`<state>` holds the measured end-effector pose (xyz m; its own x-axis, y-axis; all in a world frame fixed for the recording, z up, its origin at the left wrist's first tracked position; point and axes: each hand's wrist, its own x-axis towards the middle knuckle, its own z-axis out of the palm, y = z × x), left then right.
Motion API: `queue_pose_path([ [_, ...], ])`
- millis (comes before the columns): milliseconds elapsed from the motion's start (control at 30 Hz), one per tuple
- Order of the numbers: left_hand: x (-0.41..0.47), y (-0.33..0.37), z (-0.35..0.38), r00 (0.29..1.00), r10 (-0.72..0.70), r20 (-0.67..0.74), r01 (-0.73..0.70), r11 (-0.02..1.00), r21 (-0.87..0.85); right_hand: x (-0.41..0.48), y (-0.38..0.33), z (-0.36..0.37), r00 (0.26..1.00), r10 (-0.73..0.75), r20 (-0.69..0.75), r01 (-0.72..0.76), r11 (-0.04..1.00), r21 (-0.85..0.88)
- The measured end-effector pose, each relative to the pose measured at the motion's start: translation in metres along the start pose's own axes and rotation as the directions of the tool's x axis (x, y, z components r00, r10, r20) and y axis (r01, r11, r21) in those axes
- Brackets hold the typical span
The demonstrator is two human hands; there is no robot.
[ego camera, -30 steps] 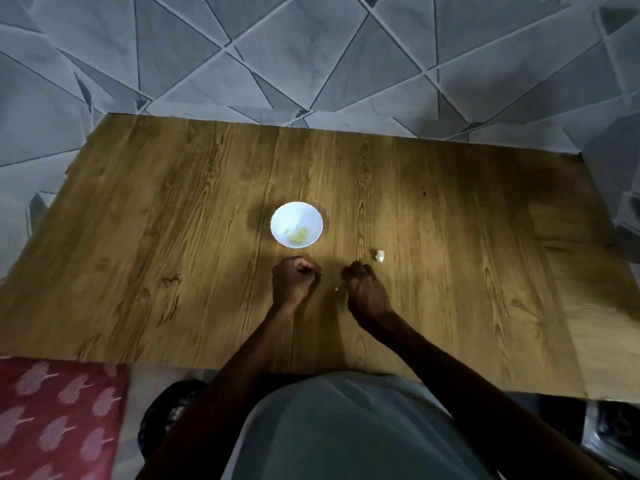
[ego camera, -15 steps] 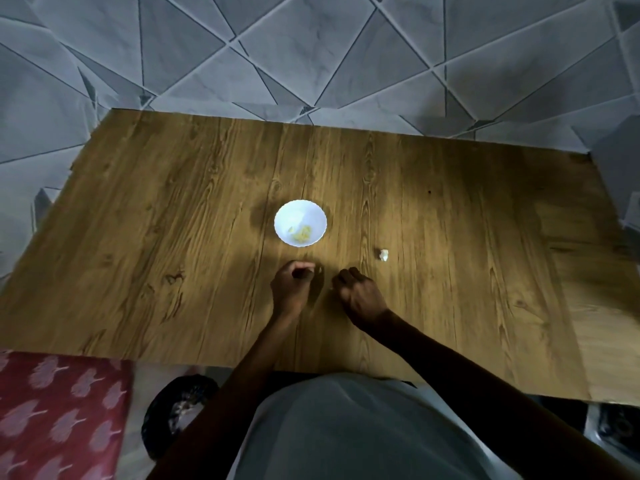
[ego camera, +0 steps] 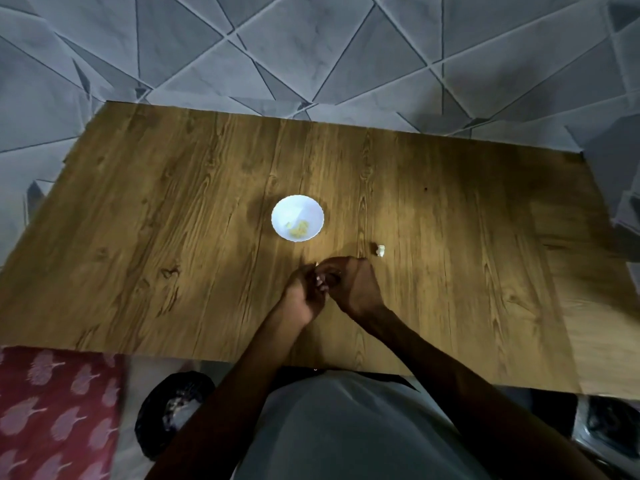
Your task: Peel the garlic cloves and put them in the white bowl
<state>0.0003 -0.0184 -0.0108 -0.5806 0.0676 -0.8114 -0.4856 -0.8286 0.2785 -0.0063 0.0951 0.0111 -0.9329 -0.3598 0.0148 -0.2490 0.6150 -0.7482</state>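
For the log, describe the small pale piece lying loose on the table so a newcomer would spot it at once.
On the wooden table, find the white bowl near the middle. To its right, just beyond the right hand, a small pale lump lies on bare wood, touching neither. It is tiny and irregular, where the bowl is round and holds yellowish bits.

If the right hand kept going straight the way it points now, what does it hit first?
The left hand: the right hand points up-left and their fingers meet, seemingly around a garlic clove. Beyond, the line runs toward the white bowl; depth is unclear.
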Motion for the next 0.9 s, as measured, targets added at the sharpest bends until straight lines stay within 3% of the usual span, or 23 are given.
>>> queue_pose_path([
  [133, -0.006, 0.009, 0.0, 0.999, 0.04, -0.012, -0.04, 0.998, -0.042, 0.007, 0.021, -0.01, 0.982, 0.081, -0.17, -0.078, 0.997, 0.023],
  [267, -0.006, 0.02, -0.013, 0.993, 0.087, -0.079, -0.087, 0.996, -0.003, 0.002, 0.059, -0.012, 0.997, 0.071, 0.029, -0.066, 0.985, -0.157],
  [367, -0.004, 0.027, -0.02, 0.99, 0.093, -0.11, -0.092, 0.996, 0.008, 0.001, 0.067, -0.007, 0.986, 0.005, 0.166, 0.036, 0.969, -0.245],
  [467, -0.003, 0.03, -0.022, 0.986, 0.102, -0.13, -0.101, 0.995, 0.018, 0.007, 0.065, -0.002, 0.957, -0.161, 0.24, 0.226, 0.935, -0.273],
  [633, -0.003, 0.03, -0.023, 0.985, 0.111, -0.134, -0.106, 0.994, 0.041, 0.021, 0.067, -0.003, 0.867, -0.366, 0.337, 0.478, 0.801, -0.36],
  [800, -0.003, 0.03, -0.024, 0.982, 0.123, -0.141, -0.119, 0.992, 0.034, 0.029, 0.069, -0.006, 0.763, -0.496, 0.415, 0.637, 0.687, -0.349],
  [900, -0.001, 0.03, -0.024, 0.979, 0.135, -0.155, -0.13, 0.991, 0.045, 0.03, 0.072, -0.004, 0.753, -0.513, 0.412, 0.654, 0.647, -0.392],
])
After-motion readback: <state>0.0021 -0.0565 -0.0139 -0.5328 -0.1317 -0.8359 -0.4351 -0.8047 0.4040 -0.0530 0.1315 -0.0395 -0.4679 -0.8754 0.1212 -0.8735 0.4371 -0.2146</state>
